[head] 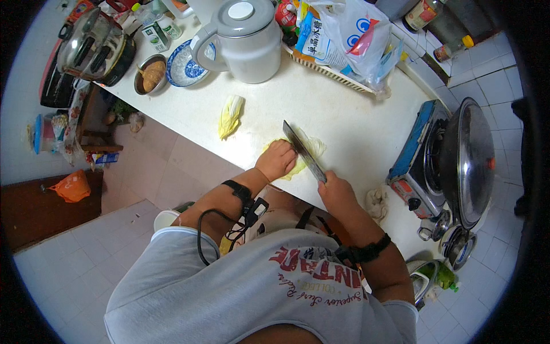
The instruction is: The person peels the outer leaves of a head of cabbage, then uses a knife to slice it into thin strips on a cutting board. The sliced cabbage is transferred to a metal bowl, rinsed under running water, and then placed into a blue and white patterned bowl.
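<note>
Near the front edge of the white counter, my left hand (pixel 277 159) rests with curled fingers on pale yellow-green cabbage leaves (pixel 313 146), pressing them down. My right hand (pixel 338 191) grips the handle of a kitchen cleaver (pixel 304 150). Its blade stands close beside my left fingers, over the leaves, and its far end points away from me to the upper left. Part of the leaves is hidden under my left hand and the blade. Apart from these, up and to the left, a small piece of napa cabbage (pixel 231 117) lies on the counter.
At the back stand a white pitcher (pixel 256 47), a blue-patterned bowl (pixel 176 69), a metal bowl (pixel 139 81) with a brown root, and a plastic basket (pixel 339 76) of bags. To the right are a gas stove (pixel 408 150), a lidded wok (pixel 472 159) and a crumpled cloth (pixel 376 204).
</note>
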Demonstrator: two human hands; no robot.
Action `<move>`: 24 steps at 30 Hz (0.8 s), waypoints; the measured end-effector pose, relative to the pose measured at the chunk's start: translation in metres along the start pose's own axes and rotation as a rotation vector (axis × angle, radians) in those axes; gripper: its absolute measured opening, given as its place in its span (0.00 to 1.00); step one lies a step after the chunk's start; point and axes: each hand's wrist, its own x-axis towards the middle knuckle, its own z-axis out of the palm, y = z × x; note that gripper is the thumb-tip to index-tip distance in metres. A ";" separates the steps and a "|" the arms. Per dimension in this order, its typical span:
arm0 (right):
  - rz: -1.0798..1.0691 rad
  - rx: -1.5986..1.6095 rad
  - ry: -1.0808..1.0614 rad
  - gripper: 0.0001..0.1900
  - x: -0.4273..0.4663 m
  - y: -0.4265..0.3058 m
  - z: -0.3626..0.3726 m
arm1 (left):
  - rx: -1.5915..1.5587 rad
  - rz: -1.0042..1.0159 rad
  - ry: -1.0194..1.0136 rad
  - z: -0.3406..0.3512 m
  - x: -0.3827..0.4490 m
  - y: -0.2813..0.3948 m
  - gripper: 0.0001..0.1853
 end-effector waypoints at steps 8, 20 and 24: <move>0.014 -0.062 0.061 0.12 0.034 -0.008 0.037 | -0.001 0.004 -0.018 0.000 0.000 -0.001 0.08; -0.096 0.228 0.116 0.14 0.030 0.014 0.012 | -0.055 -0.003 0.034 0.001 -0.001 -0.003 0.09; -0.066 0.101 0.013 0.15 0.011 0.006 0.000 | -0.062 -0.017 0.041 0.000 -0.001 -0.002 0.10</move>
